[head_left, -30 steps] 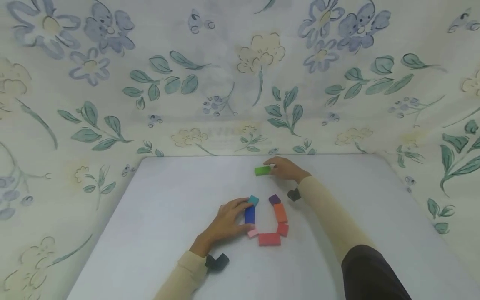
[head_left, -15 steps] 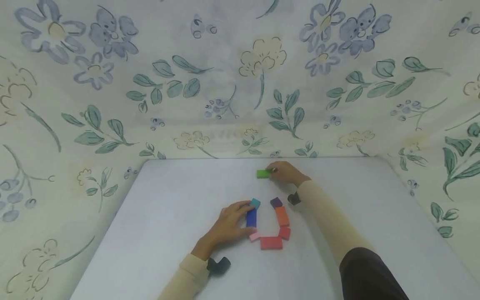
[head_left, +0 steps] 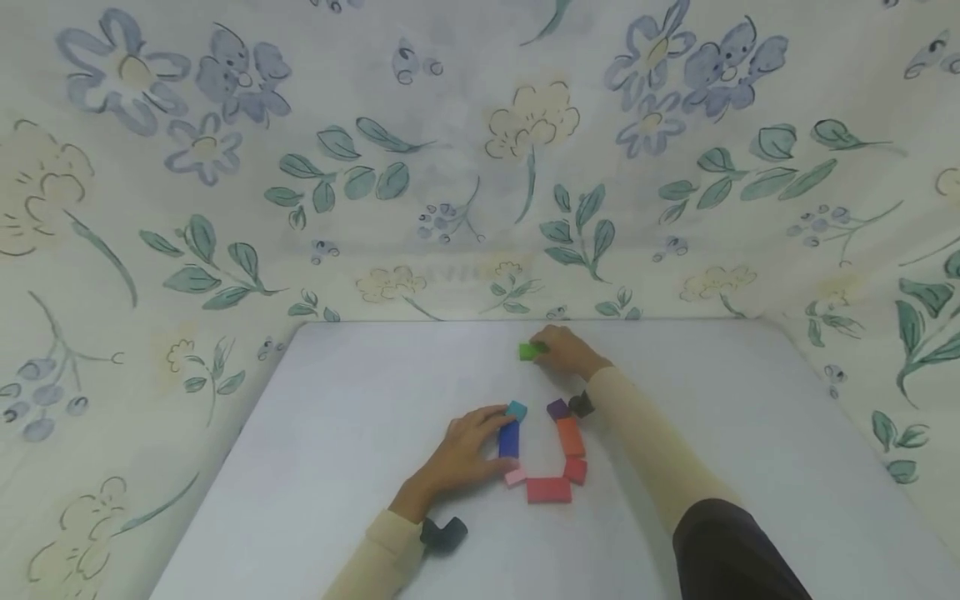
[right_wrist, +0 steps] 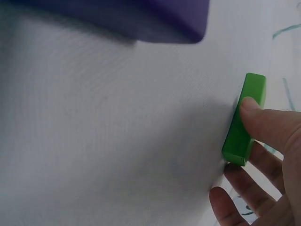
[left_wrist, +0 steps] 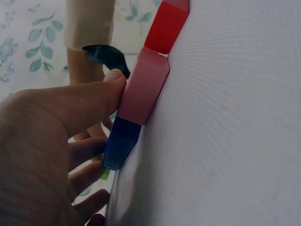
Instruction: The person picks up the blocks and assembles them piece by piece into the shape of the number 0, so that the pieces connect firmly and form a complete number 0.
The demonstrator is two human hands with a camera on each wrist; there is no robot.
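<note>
On the white table, my left hand lies along the left side of a U of coloured blocks. Its thumb touches the pink block and its fingertips rest at the teal block, with the blue block between. Farther back, my right hand holds a green block at the table surface, its thumb on one face and fingers at the opposite side. A long red block forms the bottom of the U. Up its right side run a smaller red block, an orange block and a purple block.
The white table ends at a back edge just behind the green block. Floral cloth hangs behind and at both sides. A dark wrist-worn device sits at the left wrist, another close to the purple block.
My right fingers have closed round the green block, covering more of it. The left hand keeps its place at the blocks. The whole head view has shifted slightly.
</note>
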